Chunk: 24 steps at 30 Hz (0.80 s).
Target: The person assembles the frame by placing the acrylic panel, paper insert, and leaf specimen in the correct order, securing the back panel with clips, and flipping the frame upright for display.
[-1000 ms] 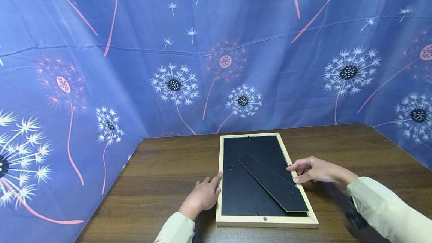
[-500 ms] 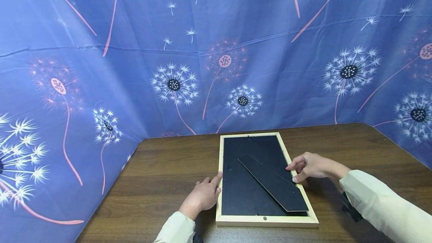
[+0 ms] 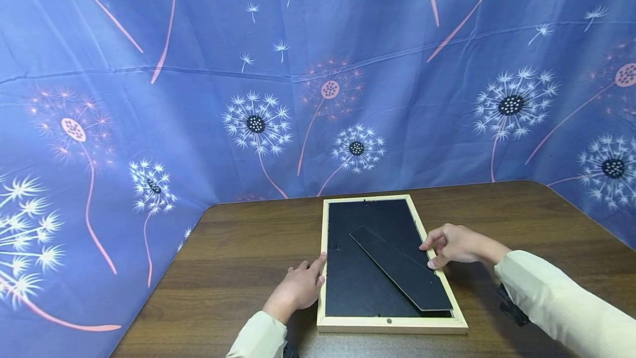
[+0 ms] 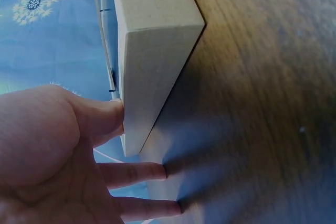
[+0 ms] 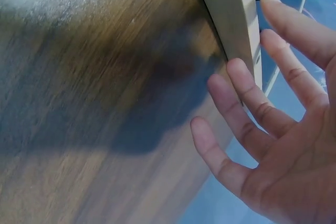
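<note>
A pale wooden picture frame (image 3: 358, 325) lies face down on the table. Its black backing board (image 3: 348, 280) bears a slanted black easel stand (image 3: 402, 275), its near end slightly raised. My left hand (image 3: 298, 289) rests against the frame's left side. In the left wrist view its thumb touches the upper edge of the frame (image 4: 157, 56), with two straight fingers reaching down to the tabletop. At the opposite side, my right hand (image 3: 462, 243) has its thumb and index finger on the frame's right edge. The other fingers hang loosely beside the frame (image 5: 228, 19) in the right wrist view.
The brown wood-grain table (image 3: 243, 236) extends to both sides of the frame. Behind and to the left hangs a blue curtain (image 3: 422, 115) printed with dandelions. Small dark metal tabs line the backing's edges.
My right hand and forearm have shifted slightly left, the thumb staying at the frame's right edge. My left hand and the frame look nearly unmoved.
</note>
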Each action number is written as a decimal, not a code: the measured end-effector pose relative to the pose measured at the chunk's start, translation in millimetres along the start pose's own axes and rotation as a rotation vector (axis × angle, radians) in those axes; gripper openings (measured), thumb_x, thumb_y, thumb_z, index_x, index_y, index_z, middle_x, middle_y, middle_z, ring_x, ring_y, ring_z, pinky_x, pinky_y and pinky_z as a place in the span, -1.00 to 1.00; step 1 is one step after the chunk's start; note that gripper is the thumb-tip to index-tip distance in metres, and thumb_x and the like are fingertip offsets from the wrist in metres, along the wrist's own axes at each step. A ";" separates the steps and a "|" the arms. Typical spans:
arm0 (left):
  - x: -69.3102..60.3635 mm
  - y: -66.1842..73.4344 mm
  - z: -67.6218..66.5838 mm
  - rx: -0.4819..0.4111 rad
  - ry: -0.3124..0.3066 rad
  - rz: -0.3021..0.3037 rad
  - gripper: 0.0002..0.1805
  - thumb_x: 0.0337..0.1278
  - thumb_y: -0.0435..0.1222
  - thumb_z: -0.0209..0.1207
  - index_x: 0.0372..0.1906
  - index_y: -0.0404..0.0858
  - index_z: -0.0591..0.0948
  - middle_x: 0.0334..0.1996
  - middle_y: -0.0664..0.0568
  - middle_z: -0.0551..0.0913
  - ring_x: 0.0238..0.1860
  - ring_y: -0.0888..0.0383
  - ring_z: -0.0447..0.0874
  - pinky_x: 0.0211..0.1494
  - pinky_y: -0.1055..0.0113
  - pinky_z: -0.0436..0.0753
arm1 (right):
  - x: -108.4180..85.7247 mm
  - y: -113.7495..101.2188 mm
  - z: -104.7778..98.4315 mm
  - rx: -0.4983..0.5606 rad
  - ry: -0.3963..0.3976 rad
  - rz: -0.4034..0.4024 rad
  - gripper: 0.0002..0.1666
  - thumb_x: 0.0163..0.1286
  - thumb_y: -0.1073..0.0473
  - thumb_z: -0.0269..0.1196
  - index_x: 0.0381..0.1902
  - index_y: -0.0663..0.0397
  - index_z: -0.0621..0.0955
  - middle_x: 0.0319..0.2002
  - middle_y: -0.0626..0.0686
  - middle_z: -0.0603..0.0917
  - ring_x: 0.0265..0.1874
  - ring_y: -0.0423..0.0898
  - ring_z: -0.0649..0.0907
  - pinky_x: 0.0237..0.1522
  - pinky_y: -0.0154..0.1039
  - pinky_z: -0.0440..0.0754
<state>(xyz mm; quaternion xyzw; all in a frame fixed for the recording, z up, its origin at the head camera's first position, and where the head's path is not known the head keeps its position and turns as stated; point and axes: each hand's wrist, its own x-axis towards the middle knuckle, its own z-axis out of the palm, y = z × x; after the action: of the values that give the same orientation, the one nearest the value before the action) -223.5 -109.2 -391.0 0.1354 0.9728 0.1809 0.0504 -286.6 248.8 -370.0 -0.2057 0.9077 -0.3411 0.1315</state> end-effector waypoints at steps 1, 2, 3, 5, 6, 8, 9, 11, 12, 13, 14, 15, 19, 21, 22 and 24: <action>0.0 -0.2 -0.2 -0.002 0.001 -0.001 -0.49 0.49 -0.30 0.06 0.47 -0.26 0.40 0.23 -0.55 0.46 0.20 -0.64 0.41 0.27 -0.38 0.43 | 0.6 -0.9 0.9 -0.012 0.006 -0.005 -0.63 0.03 0.28 0.55 -0.16 0.21 0.73 -0.58 -0.07 0.53 -0.51 -0.11 0.50 -0.33 -0.21 0.44; 0.0 -0.3 -0.5 -0.002 0.003 0.000 -0.49 0.49 -0.30 0.06 0.46 -0.26 0.40 0.23 -0.55 0.46 0.20 -0.64 0.41 0.27 -0.38 0.43 | 1.4 -1.7 1.9 -0.029 0.012 -0.011 -0.64 0.02 0.28 0.55 -0.18 0.20 0.72 -0.60 -0.08 0.52 -0.53 -0.12 0.50 -0.33 -0.22 0.44; 0.1 -0.3 -0.9 -0.005 0.004 -0.001 -0.49 0.49 -0.30 0.06 0.46 -0.26 0.40 0.23 -0.55 0.46 0.20 -0.64 0.41 0.26 -0.38 0.44 | 2.0 -3.1 2.7 -0.047 0.018 -0.013 -0.65 0.01 0.29 0.54 -0.21 0.17 0.72 -0.61 -0.09 0.52 -0.54 -0.13 0.49 -0.34 -0.22 0.44; 0.0 -0.4 -1.4 -0.004 0.006 -0.001 -0.49 0.49 -0.30 0.06 0.46 -0.26 0.40 0.22 -0.55 0.46 0.19 -0.64 0.41 0.26 -0.38 0.44 | 3.6 -6.2 4.2 -0.094 0.032 -0.016 -0.66 -0.03 0.30 0.54 -0.25 0.12 0.70 -0.64 -0.11 0.50 -0.56 -0.14 0.47 -0.35 -0.22 0.43; 0.0 -0.3 -1.8 -0.005 0.006 -0.002 -0.49 0.49 -0.30 0.06 0.46 -0.26 0.41 0.22 -0.55 0.46 0.19 -0.64 0.41 0.26 -0.38 0.44 | 4.4 -7.9 4.8 -0.119 0.040 -0.009 -0.66 -0.05 0.30 0.54 -0.26 0.10 0.70 -0.65 -0.11 0.48 -0.57 -0.14 0.45 -0.36 -0.23 0.43; 0.5 -0.3 -2.0 -0.005 0.004 -0.003 -0.49 0.50 -0.30 0.06 0.46 -0.26 0.40 0.23 -0.55 0.46 0.20 -0.64 0.41 0.27 -0.38 0.44 | 5.5 -11.4 5.8 -0.165 0.054 0.010 -0.66 -0.08 0.30 0.54 -0.28 0.07 0.70 -0.65 -0.11 0.46 -0.56 -0.13 0.44 -0.39 -0.22 0.41; 0.7 -0.4 -2.1 -0.005 0.003 -0.002 -0.49 0.50 -0.30 0.06 0.46 -0.26 0.40 0.23 -0.55 0.46 0.21 -0.64 0.41 0.28 -0.37 0.43 | 5.8 -13.0 6.2 -0.185 0.062 0.021 -0.66 -0.09 0.30 0.53 -0.28 0.06 0.70 -0.65 -0.11 0.46 -0.55 -0.13 0.44 -0.40 -0.22 0.41; 1.0 -0.4 -1.8 0.000 0.003 -0.002 -0.49 0.49 -0.30 0.06 0.46 -0.26 0.40 0.23 -0.55 0.46 0.21 -0.63 0.41 0.28 -0.37 0.43 | 6.2 -16.0 6.8 -0.214 0.071 0.040 -0.65 -0.10 0.30 0.53 -0.28 0.06 0.70 -0.63 -0.09 0.46 -0.53 -0.11 0.44 -0.41 -0.22 0.41; 1.1 -0.3 -1.9 -0.001 0.003 -0.003 -0.49 0.49 -0.30 0.06 0.46 -0.26 0.40 0.23 -0.55 0.46 0.21 -0.63 0.41 0.28 -0.37 0.43 | 6.3 -17.2 7.1 -0.226 0.073 0.052 -0.65 -0.09 0.30 0.53 -0.27 0.05 0.70 -0.62 -0.09 0.47 -0.52 -0.11 0.45 -0.41 -0.21 0.41; 1.2 -0.2 -1.9 0.001 0.004 -0.004 -0.49 0.50 -0.30 0.06 0.46 -0.26 0.40 0.23 -0.55 0.46 0.21 -0.63 0.41 0.27 -0.37 0.44 | 6.3 -18.6 7.5 -0.236 0.075 0.063 -0.64 -0.09 0.30 0.54 -0.27 0.05 0.70 -0.61 -0.08 0.49 -0.51 -0.10 0.46 -0.41 -0.21 0.41; 1.0 0.0 -2.1 0.003 0.004 -0.006 -0.49 0.50 -0.30 0.06 0.46 -0.26 0.40 0.23 -0.55 0.46 0.21 -0.63 0.41 0.27 -0.37 0.44 | 6.3 -19.8 7.8 -0.247 0.075 0.072 -0.64 -0.08 0.29 0.54 -0.26 0.05 0.70 -0.60 -0.07 0.50 -0.50 -0.10 0.47 -0.42 -0.21 0.42; 1.0 0.2 -2.4 0.002 0.002 -0.008 -0.49 0.50 -0.30 0.06 0.46 -0.25 0.40 0.24 -0.56 0.45 0.21 -0.63 0.41 0.27 -0.37 0.44 | 6.4 -21.1 8.1 -0.252 0.071 0.086 -0.64 -0.07 0.29 0.53 -0.25 0.05 0.70 -0.58 -0.07 0.50 -0.49 -0.09 0.48 -0.42 -0.20 0.42; 0.4 1.0 -4.0 -0.011 -0.005 -0.020 -0.49 0.51 -0.29 0.05 0.47 -0.24 0.39 0.25 -0.56 0.43 0.22 -0.64 0.38 0.25 -0.40 0.43 | 6.4 -25.5 9.3 -0.282 0.059 0.129 -0.64 -0.03 0.26 0.52 -0.21 0.04 0.69 -0.54 -0.04 0.51 -0.47 -0.08 0.48 -0.44 -0.18 0.39; 0.4 1.1 -4.4 -0.017 -0.006 -0.025 -0.49 0.51 -0.29 0.05 0.48 -0.23 0.39 0.26 -0.55 0.43 0.23 -0.65 0.38 0.24 -0.42 0.44 | 6.0 -26.8 10.3 -0.292 0.055 0.148 -0.64 0.01 0.26 0.51 -0.19 0.04 0.69 -0.54 -0.04 0.48 -0.49 -0.09 0.46 -0.45 -0.19 0.34; 0.4 1.0 -4.5 -0.018 -0.007 -0.027 -0.49 0.51 -0.29 0.05 0.48 -0.23 0.39 0.26 -0.55 0.43 0.23 -0.65 0.37 0.23 -0.42 0.44 | 5.7 -27.3 10.9 -0.299 0.057 0.153 -0.64 0.02 0.25 0.51 -0.18 0.03 0.69 -0.55 -0.05 0.47 -0.51 -0.10 0.44 -0.47 -0.20 0.31; 0.7 0.8 -4.7 -0.017 -0.008 -0.028 -0.49 0.51 -0.29 0.05 0.48 -0.23 0.39 0.26 -0.54 0.43 0.23 -0.65 0.37 0.23 -0.42 0.44 | 4.8 -28.0 12.3 -0.314 0.062 0.162 -0.65 0.04 0.24 0.52 -0.17 0.02 0.70 -0.55 -0.06 0.45 -0.53 -0.12 0.42 -0.49 -0.21 0.28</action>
<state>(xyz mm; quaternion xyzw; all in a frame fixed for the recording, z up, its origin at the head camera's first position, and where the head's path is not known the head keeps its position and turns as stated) -224.6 -109.9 -386.3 0.1218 0.9729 0.1879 0.0578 -278.3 220.5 -360.6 -0.1395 0.9670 -0.1898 0.0970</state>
